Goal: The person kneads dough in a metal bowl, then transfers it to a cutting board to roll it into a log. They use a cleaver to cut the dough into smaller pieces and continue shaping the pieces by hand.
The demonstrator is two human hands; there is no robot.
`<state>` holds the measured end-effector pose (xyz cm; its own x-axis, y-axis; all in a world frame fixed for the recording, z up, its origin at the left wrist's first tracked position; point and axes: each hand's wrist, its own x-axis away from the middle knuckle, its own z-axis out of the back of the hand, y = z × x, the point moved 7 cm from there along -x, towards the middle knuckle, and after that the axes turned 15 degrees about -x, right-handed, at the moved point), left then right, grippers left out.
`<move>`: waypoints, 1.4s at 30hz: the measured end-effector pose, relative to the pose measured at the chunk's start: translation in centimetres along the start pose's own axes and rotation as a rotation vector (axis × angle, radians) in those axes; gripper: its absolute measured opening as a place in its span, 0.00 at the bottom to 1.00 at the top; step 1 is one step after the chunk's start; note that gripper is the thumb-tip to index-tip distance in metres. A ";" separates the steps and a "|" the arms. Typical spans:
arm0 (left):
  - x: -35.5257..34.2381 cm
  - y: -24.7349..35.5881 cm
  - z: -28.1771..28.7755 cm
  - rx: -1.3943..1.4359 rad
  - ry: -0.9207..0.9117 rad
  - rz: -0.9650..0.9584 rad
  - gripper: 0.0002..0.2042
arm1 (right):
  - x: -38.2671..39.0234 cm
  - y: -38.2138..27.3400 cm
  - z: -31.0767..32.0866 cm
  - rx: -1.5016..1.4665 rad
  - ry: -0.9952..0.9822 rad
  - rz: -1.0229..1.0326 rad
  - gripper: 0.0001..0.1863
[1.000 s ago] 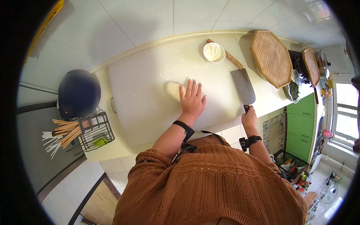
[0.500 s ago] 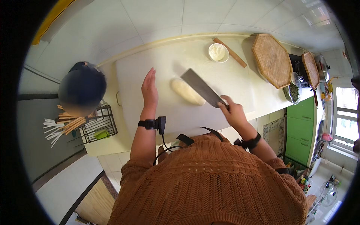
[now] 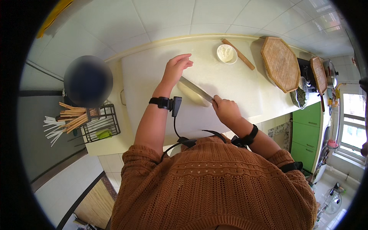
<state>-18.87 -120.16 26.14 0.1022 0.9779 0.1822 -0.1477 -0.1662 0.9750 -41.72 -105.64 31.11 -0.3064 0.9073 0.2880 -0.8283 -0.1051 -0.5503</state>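
Observation:
A pale dough log [image 3: 190, 96] lies slantwise on the white board [image 3: 142, 92] in front of me. Gripped by its handle in my right hand [image 3: 227, 110], a cleaver [image 3: 196, 88] lies along the log's far side with its blade edge-on to the view. Whether the edge touches the dough I cannot tell. My left hand [image 3: 178, 69] is held above the far end of the blade, fingers loosely bent, apart and without anything in them. The wrist and palm hide the cleaver's tip.
Behind the dough stand a bowl of white flour [image 3: 226, 54] and a wooden rolling pin [image 3: 238, 54]. An octagonal wooden tray [image 3: 280, 64] and a dish of greens [image 3: 300, 96] are at right. At left are a wire rack [image 3: 102, 126] with chopsticks and a dark blue rounded object [image 3: 88, 81].
My left hand has moved right and away from me, toward the blade's far end. The cleaver has come down from above and turned from showing its flat side to edge-on beside the dough.

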 end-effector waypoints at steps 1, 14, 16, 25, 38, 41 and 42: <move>-0.5 -0.3 -0.4 -0.036 -0.006 0.027 0.19 | -0.1 -0.1 -0.1 -0.005 0.002 -0.001 0.12; -1.8 -2.1 -0.4 -0.547 0.270 0.007 0.12 | -2.6 1.3 -2.3 -0.021 -0.075 -0.039 0.11; -1.5 -2.6 0.1 -0.529 0.297 0.008 0.12 | -2.8 1.8 -3.3 -0.002 -0.101 -0.059 0.10; -2.7 -3.1 -2.1 -0.530 0.386 -0.082 0.12 | -2.8 5.1 -4.1 -0.123 0.068 0.077 0.13; 9.8 -12.7 -2.0 -0.020 0.378 0.417 0.33 | -0.8 3.2 0.7 -0.689 0.356 0.037 0.16; 9.9 -12.6 -1.2 -0.168 0.388 0.404 0.34 | -0.1 3.6 3.8 -0.636 0.344 0.010 0.16; 10.1 -12.8 -0.9 -0.153 0.378 0.406 0.35 | 0.5 3.8 4.6 -0.583 0.299 0.005 0.16</move>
<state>-16.84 -108.00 15.39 -0.3473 0.8216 0.4520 -0.2449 -0.5448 0.8020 -47.19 -107.47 32.74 -0.0962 0.9903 0.1004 -0.4112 0.0523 -0.9100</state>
